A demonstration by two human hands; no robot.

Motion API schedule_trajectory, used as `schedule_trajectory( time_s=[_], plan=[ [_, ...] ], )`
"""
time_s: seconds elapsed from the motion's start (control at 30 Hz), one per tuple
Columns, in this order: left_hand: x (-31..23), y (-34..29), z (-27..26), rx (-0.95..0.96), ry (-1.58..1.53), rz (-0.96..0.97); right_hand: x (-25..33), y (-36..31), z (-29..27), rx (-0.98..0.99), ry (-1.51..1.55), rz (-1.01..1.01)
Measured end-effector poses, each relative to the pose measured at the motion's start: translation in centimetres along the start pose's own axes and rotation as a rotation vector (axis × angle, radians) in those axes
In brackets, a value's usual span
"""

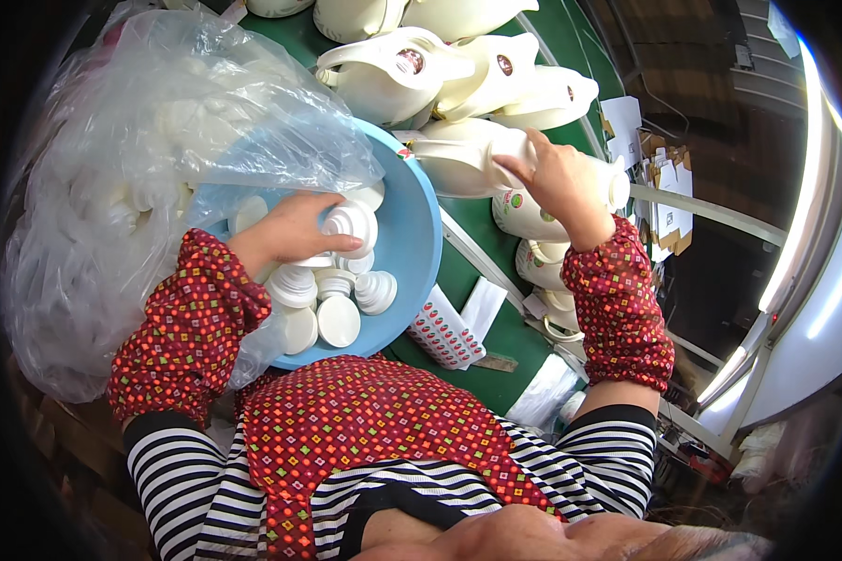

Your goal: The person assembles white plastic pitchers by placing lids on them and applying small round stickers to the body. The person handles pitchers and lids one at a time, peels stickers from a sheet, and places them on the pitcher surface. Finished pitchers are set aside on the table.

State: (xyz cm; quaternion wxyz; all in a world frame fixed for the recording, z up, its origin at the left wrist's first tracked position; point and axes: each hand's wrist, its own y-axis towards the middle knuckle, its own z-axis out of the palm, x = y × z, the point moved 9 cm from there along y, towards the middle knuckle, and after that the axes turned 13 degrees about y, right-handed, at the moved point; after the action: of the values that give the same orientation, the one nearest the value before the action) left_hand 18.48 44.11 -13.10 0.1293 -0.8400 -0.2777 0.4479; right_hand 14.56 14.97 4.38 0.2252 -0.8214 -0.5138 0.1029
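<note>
My left hand reaches into a light blue basin, its fingers and thumb closed on a round white plastic stopper with stepped rings. Several more white stoppers lie loose beneath it in the basin. To the right, my right hand grips a cream-coloured jug, which lies tilted with one end beside the basin's rim. Part of that jug is hidden behind my fingers. More cream jugs with small oval labels crowd the green table beyond it.
A big clear plastic bag full of white pieces leans over the basin's left side. A sheet of red stickers lies on the green table near the basin. Further right are folded cardboard pieces and a metal rail.
</note>
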Motion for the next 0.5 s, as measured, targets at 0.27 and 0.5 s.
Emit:
schedule_trajectory(
  time_s=[0.27,0.5],
  plan=[
    [0.0,4.3,2.5,0.242,-0.117,-0.122,-1.8,0.2,0.8,-0.022,0.085,0.038],
    [-3.3,4.7,3.3,0.32,-0.041,0.002,1.0,-2.6,-0.5,-0.088,0.027,-0.364]
  ],
)
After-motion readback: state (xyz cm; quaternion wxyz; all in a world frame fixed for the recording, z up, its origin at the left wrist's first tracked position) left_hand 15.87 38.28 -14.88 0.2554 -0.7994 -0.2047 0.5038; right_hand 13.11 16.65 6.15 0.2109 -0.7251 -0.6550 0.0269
